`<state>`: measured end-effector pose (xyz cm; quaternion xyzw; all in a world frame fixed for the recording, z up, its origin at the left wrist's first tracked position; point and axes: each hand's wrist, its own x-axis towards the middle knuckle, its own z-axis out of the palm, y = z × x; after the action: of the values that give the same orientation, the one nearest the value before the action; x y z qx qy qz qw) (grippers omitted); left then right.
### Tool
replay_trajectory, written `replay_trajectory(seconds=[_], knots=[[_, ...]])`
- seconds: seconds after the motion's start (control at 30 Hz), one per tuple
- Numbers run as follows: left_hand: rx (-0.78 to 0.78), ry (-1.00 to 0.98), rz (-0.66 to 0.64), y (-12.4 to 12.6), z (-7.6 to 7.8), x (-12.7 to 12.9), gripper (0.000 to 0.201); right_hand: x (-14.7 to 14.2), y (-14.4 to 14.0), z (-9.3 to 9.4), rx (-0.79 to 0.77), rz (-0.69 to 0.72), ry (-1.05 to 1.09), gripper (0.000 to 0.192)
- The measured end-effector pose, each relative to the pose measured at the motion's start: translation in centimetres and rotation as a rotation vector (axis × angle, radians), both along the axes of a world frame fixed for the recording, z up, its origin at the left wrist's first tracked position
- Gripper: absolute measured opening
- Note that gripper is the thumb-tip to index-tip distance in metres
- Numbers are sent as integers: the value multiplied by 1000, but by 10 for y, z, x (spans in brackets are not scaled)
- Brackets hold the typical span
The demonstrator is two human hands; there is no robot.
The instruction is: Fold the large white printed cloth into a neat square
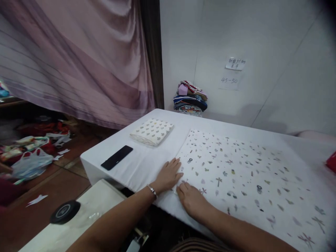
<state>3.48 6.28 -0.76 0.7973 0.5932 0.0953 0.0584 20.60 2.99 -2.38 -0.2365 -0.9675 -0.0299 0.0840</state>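
A large white cloth with small printed flowers (246,171) lies spread flat on the white table (136,164). My left hand (169,175) rests palm down at the cloth's near left corner, fingers spread, with a bracelet on the wrist. My right hand (191,199) lies flat on the cloth's near edge, just right of the left hand, fingers pointing toward that corner. Neither hand grips anything. A folded patterned cloth (152,131) sits farther back on the left. A black phone (117,157) lies near the table's left edge.
A stack of folded fabrics (190,98) stands at the back against the white wall, under paper notes (233,71). A mauve curtain (78,59) hangs left. Bags and scraps (31,154) litter the floor. A white surface with a black disc (64,211) sits lower left. Something red (332,161) shows at the right edge.
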Motion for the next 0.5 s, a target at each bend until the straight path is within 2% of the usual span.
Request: replay_trajectory(seconds=[0.1, 0.23, 0.37, 0.43, 0.5], knots=[[-13, 19, 3, -1, -8, -6, 51, 0, 0, 9, -79, -46, 9, 25], [60, 45, -8, 0, -17, -10, 51, 14, 16, 26, -324, -22, 59, 19], [127, 89, -12, 2, -22, -13, 50, 42, 32, 30, -387, -77, 132, 40], [153, 122, -23, 3, -24, -15, 49, 54, 32, 29, -442, -83, 106, 54], [201, 133, -36, 5, -28, -18, 50, 64, 32, 31, -507, -64, 107, 59]])
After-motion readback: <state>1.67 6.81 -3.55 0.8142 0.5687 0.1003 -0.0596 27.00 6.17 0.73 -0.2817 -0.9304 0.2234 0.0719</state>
